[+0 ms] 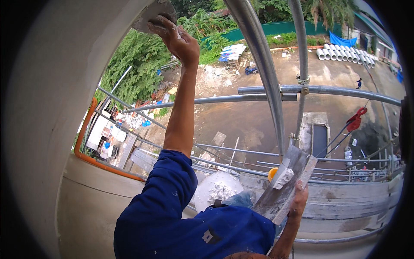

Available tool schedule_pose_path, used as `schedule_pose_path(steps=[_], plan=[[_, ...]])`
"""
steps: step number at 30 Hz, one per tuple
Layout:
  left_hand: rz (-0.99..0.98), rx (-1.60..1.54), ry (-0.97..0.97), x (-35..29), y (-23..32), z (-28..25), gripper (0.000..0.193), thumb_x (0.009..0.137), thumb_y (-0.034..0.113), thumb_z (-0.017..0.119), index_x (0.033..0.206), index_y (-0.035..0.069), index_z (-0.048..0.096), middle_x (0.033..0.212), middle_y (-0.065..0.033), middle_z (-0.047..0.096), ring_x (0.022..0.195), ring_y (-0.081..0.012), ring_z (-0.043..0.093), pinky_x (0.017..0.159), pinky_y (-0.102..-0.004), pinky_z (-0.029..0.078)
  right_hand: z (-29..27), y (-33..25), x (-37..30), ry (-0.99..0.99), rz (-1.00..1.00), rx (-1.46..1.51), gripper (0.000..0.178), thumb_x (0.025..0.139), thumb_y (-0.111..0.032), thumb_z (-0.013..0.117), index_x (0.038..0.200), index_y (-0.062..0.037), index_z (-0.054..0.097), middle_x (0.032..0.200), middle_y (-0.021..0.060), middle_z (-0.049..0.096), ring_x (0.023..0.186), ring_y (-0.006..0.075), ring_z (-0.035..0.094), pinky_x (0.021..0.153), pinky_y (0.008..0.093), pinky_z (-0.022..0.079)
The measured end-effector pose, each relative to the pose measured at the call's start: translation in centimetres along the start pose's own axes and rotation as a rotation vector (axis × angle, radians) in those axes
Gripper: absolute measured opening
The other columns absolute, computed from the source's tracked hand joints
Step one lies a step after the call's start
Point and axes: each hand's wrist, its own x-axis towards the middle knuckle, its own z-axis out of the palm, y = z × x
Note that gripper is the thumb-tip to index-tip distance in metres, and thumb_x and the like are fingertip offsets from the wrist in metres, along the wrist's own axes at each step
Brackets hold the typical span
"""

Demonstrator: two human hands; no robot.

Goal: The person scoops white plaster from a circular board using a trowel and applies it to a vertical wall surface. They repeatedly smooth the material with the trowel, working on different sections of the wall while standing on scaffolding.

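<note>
I see a smooth pale wall point(39, 112) bending down the left of the frame, with an orange pipe point(108, 167) near its lower part. Steel scaffold tubes point(264, 56) cross the centre and right, above grey planks point(345, 208) at lower right. Far below me lies a wet-looking brown yard point(241, 118) in daylight. Toward the top I make out leafy trees point(140, 64), a green fence point(233, 36), and, upper right, stacked pale pipes point(345, 55) beside a blue tarp point(342, 41).

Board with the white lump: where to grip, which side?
Probably grip the board by its long right edge, coming from the picture's right, near where the right hand has it. It is flat and tilted, and the white lump sits on its face, clear of that edge.
</note>
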Motion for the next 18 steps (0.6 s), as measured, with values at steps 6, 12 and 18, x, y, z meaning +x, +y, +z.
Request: schedule_pose_path(steps=[6, 12, 18], plan=[[0.007, 0.043, 0.012, 0.6, -3.3, 2.2, 0.067, 0.089, -0.001, 0.055, 0.152, 0.002, 0.031, 0.156, -0.0363, 0.012, 0.139, -0.0538, 0.028, 0.107, -0.0513, 0.036, -0.3, 1.1, 0.1, 0.035, 0.025, -0.033, 0.048, 0.100, -0.022, 0.052, 0.138, 0.0049, 0.042, 0.124, 0.0139, 0.057, 0.110, 0.0208, 0.057, 0.096, 0.0335, 0.045], [0.083, 0.067, -0.212, -3.7, -0.1, -3.4, 0.073, 0.074, -0.003, 0.059, 0.143, 0.021, 0.053, 0.154, -0.0226, 0.035, 0.107, -0.0368, 0.061, 0.095, -0.0400, 0.049, -0.3, 1.4, -0.1, 0.065, 0.024, -0.020, 0.048, 0.100, -0.022, 0.053, 0.137, 0.0055, 0.042, 0.123, 0.0144, 0.057, 0.110, 0.0210, 0.057, 0.097, 0.0336, 0.045], [0.655, 0.189, -0.463, 3.5, -3.2, -6.9, 0.075, 0.075, -0.002, 0.065, 0.142, 0.029, 0.052, 0.153, -0.0067, 0.042, 0.109, -0.0291, 0.057, 0.089, -0.0424, 0.043, -1.0, 2.5, 0.1, 0.072, 0.009, -0.048, 0.048, 0.100, -0.024, 0.054, 0.136, 0.0054, 0.043, 0.122, 0.0136, 0.058, 0.108, 0.0207, 0.057, 0.096, 0.0333, 0.045]])
